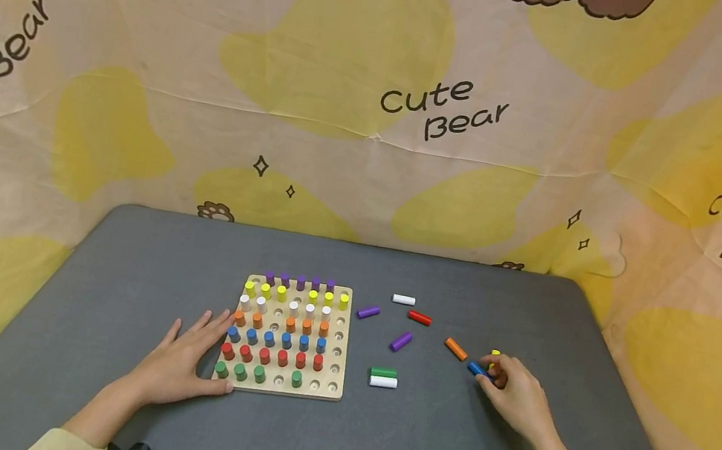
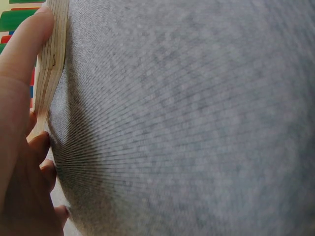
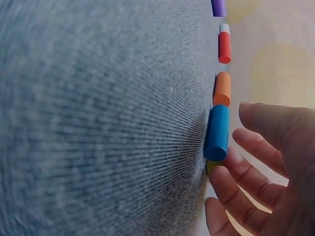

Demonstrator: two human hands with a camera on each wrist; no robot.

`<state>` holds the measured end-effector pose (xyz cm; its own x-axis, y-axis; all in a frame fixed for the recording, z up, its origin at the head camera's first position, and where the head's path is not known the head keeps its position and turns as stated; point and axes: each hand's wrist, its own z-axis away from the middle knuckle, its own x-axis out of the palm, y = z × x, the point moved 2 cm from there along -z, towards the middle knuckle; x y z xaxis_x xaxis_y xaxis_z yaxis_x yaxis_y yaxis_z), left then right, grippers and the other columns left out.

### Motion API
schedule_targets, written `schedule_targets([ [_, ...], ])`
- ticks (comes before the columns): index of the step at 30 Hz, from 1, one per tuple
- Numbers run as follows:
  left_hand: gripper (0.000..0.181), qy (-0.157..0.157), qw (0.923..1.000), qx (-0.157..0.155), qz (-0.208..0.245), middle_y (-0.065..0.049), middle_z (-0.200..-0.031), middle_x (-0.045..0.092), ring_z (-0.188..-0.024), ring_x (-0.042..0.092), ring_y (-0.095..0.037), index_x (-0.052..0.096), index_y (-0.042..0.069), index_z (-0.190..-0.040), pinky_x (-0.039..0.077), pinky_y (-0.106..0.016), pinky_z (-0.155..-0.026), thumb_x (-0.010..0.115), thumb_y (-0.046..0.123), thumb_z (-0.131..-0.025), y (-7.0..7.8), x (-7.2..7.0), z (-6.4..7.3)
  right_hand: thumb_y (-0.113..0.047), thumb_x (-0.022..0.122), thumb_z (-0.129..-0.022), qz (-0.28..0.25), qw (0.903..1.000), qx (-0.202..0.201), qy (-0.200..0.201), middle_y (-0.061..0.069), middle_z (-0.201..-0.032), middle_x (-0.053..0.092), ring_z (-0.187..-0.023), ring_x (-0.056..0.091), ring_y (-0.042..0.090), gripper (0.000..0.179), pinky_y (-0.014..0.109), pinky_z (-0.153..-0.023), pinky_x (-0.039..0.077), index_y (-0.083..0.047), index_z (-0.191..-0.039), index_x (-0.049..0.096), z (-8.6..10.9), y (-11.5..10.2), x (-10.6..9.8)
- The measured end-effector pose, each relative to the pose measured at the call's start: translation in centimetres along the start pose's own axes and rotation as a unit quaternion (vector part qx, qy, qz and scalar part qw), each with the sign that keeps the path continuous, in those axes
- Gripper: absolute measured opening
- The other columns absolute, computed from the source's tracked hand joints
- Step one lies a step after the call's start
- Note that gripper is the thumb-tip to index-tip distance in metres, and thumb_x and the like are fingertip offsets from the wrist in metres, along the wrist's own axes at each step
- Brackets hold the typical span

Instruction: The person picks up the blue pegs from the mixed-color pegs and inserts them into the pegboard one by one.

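Note:
A wooden pegboard (image 1: 325,375) stands on the grey table, holding rows of purple, yellow, white, orange, blue, red and green pegs, with some holes bare. Against its left side and near corner rests my left hand (image 1: 180,367), fingers spread; the thumb (image 2: 37,29) touches the board's edge in the left wrist view. Over at the right, my right hand (image 1: 522,403) reaches around a loose blue peg (image 3: 217,132) on the table. A gap shows between its thumb (image 3: 261,118) and that peg. Behind the blue peg is a yellow peg (image 1: 495,352), partly hidden by the fingers.
Between board and right hand lie loose pegs: orange (image 1: 456,349), red (image 1: 419,318), white (image 1: 403,300), two purple including one purple peg (image 1: 401,341), and a green peg (image 1: 383,372) beside another white peg (image 1: 382,382). A printed cloth (image 1: 330,57) hangs behind the table.

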<state>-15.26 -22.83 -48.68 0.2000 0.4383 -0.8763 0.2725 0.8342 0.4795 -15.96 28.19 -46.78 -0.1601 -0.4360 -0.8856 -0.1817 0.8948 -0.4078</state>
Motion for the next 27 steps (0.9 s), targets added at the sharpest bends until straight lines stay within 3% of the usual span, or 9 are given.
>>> schedule_targets([
  [14,0.105,0.001,1.0,-0.005,-0.002,-0.008,-0.151,0.026,-0.139,0.017,-0.037,0.026,0.018,-0.147,0.004,-0.066,-0.104,0.065,0.07,-0.065,-0.04,0.03,0.01,-0.009,0.072,-0.077,-0.018,0.9997,0.013,0.009,0.003,-0.084,0.059,-0.073,0.059,0.015,0.023,0.031,-0.061,0.047,-0.01,-0.099,0.067,0.12,-0.04,0.18],
  [27,0.104,0.003,1.0,-0.003,0.002,-0.009,-0.151,0.026,-0.139,0.017,-0.037,0.025,0.02,-0.147,0.004,-0.066,-0.104,0.066,0.069,-0.065,0.01,0.03,0.13,-0.009,0.073,-0.076,-0.013,0.9997,0.011,0.015,-0.002,-0.075,0.055,-0.067,0.052,0.01,0.019,0.024,-0.056,0.041,-0.009,-0.094,0.068,0.06,-0.16,0.71],
])
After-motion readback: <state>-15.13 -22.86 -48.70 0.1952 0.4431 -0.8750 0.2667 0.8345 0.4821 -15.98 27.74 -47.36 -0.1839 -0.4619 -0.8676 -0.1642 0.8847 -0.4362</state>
